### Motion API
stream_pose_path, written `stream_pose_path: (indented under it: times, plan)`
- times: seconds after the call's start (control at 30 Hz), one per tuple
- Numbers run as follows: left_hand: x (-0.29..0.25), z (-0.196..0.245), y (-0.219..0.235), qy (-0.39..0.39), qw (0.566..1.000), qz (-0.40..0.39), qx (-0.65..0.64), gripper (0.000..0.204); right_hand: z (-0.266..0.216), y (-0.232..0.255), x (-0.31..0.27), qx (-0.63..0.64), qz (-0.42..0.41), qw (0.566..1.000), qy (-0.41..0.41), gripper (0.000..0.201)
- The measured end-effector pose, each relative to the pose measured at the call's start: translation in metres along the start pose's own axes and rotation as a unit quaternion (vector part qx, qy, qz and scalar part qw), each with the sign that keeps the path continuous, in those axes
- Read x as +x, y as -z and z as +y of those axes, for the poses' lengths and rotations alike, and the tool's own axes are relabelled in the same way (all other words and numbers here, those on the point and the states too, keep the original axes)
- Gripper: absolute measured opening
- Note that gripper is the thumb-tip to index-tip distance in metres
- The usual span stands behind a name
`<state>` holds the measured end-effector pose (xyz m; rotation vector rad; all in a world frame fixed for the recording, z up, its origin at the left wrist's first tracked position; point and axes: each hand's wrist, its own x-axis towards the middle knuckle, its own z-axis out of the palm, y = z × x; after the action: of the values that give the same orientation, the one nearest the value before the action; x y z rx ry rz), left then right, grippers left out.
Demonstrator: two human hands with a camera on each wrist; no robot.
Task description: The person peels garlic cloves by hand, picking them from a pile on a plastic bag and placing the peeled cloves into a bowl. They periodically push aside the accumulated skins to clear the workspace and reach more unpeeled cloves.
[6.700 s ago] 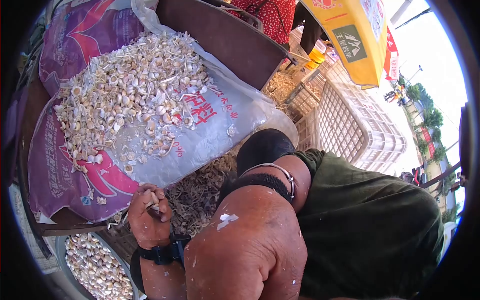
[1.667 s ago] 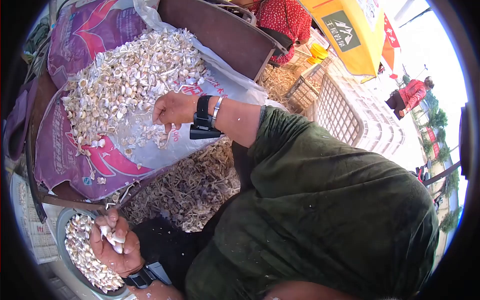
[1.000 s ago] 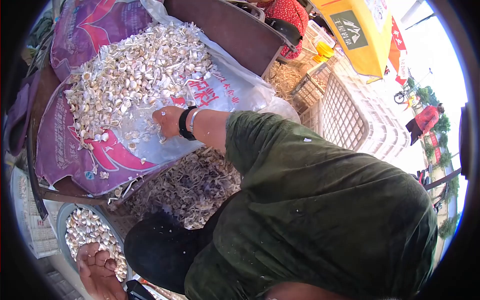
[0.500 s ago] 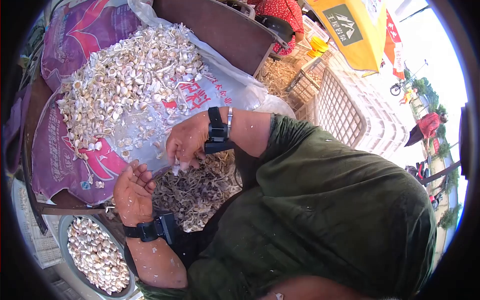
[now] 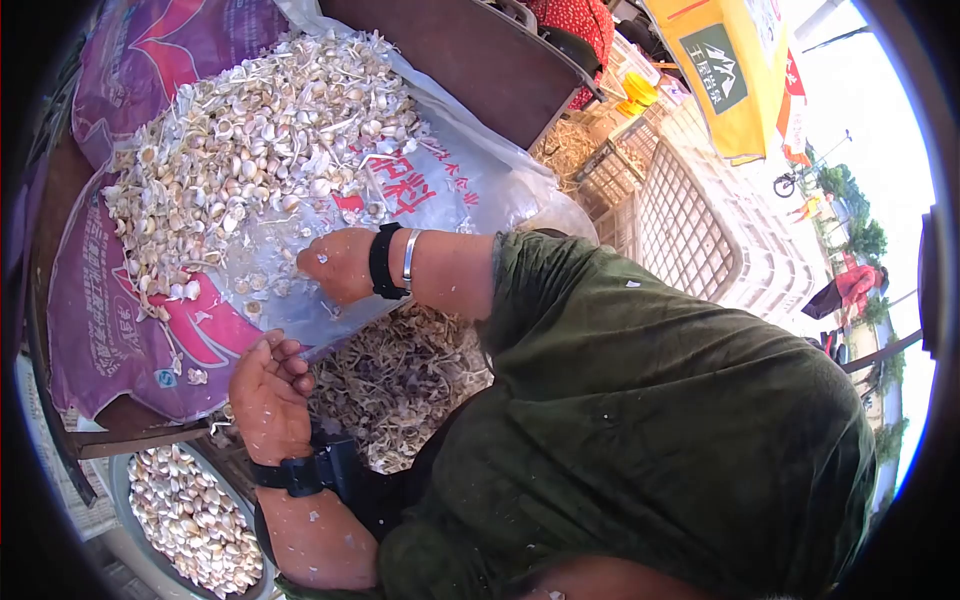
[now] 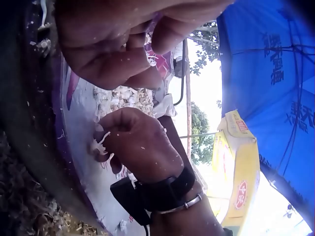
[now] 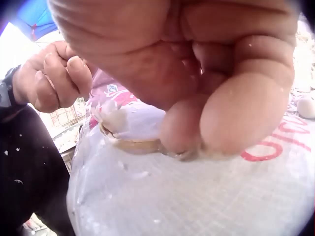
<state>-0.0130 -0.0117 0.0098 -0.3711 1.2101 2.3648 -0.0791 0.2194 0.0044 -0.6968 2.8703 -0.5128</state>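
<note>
A heap of garlic cloves (image 5: 270,150) covers much of the pale printed sack (image 5: 470,195), which lies over purple sacks. My right hand (image 5: 345,265) is low over the sack at the heap's near edge. Its thumb and finger pinch a ragged piece of garlic skin (image 7: 135,146), pale and tan, in the right wrist view. Closer to me, by the sack's front edge, my left hand (image 5: 270,395) has its palm turned up and fingers loosely bent. Nothing shows in it. A grey basin (image 5: 120,490) of smooth garlic cloves (image 5: 190,520) stands below the left hand.
Dry garlic skins and stalks (image 5: 400,385) lie between the sack and my legs. A brown board (image 5: 470,60) rises behind the sack. White plastic crates (image 5: 750,250) stand to the right, below a yellow umbrella (image 5: 740,80). A person in red (image 5: 855,290) is farther off.
The left hand holds white cloves over the basin, then empties and comes back beside the sack. My right hand swings from the sack toward the left hand, then returns to the sack.
</note>
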Motion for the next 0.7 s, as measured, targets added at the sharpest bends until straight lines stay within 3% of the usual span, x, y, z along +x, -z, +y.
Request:
stream_pose_path:
  times: [0.03,0.07,0.1,0.17,0.2,0.23,0.27,0.3,0.33,0.37,0.43,0.5,0.53,0.67,0.7]
  plan:
    - [0.0,-0.001,0.0,0.0,1.0,-0.006,0.005,0.028,0.002,0.007,0.0,0.038,-0.019,0.998,-0.038,0.027]
    - [0.0,-0.002,0.0,-0.002,1.0,-0.008,0.003,0.028,0.012,0.001,0.003,0.074,0.016,0.996,-0.054,0.025]
    - [0.002,-0.006,0.0,0.014,1.0,0.001,0.005,0.029,0.02,-0.004,0.004,0.19,0.031,0.975,-0.111,0.02]
    - [-0.002,-0.009,-0.01,0.033,0.999,0.011,0.001,0.031,-0.014,0.036,-0.015,0.356,-0.048,0.919,-0.162,0.019]
    - [-0.008,-0.003,-0.024,0.093,0.995,0.009,-0.018,0.033,-0.021,0.039,-0.019,0.356,-0.051,0.919,-0.164,0.019]
    - [-0.011,-0.001,-0.032,0.152,0.988,0.005,-0.036,0.035,-0.025,0.041,-0.021,0.381,-0.062,0.918,-0.094,0.017]
    - [-0.009,-0.002,-0.034,0.153,0.988,0.006,-0.036,0.035,-0.027,0.041,-0.022,0.404,-0.071,0.912,-0.021,0.016]
    - [-0.008,-0.004,-0.035,0.159,0.986,0.004,-0.039,0.036,-0.021,0.037,-0.016,0.404,-0.071,0.912,-0.022,0.016]
    - [-0.005,-0.006,-0.035,0.165,0.985,0.003,-0.041,0.037,-0.009,0.028,-0.005,0.285,0.034,0.956,0.068,0.016]
    - [0.0,-0.009,-0.028,0.165,0.985,0.004,-0.041,0.037,0.003,0.019,0.005,0.155,0.138,0.966,0.156,0.016]
    - [0.008,-0.014,-0.013,0.141,0.985,-0.079,-0.052,0.033,0.009,0.016,0.015,0.103,0.121,0.978,0.138,0.012]
    - [0.01,-0.015,-0.009,0.138,0.986,-0.074,-0.052,0.033,0.009,0.016,0.02,-0.041,-0.014,0.999,0.033,0.016]
    - [0.011,-0.014,-0.009,0.135,0.987,-0.069,-0.054,0.032,0.01,0.008,0.024,-0.063,-0.021,0.997,0.039,0.015]
    - [0.01,-0.014,-0.013,0.133,0.989,-0.048,-0.052,0.031,0.007,0.01,0.025,-0.05,-0.01,0.999,0.012,0.017]
    - [0.011,-0.015,-0.015,0.133,0.989,-0.037,-0.047,0.031,0.007,0.015,0.023,0.012,-0.04,0.998,-0.037,0.014]
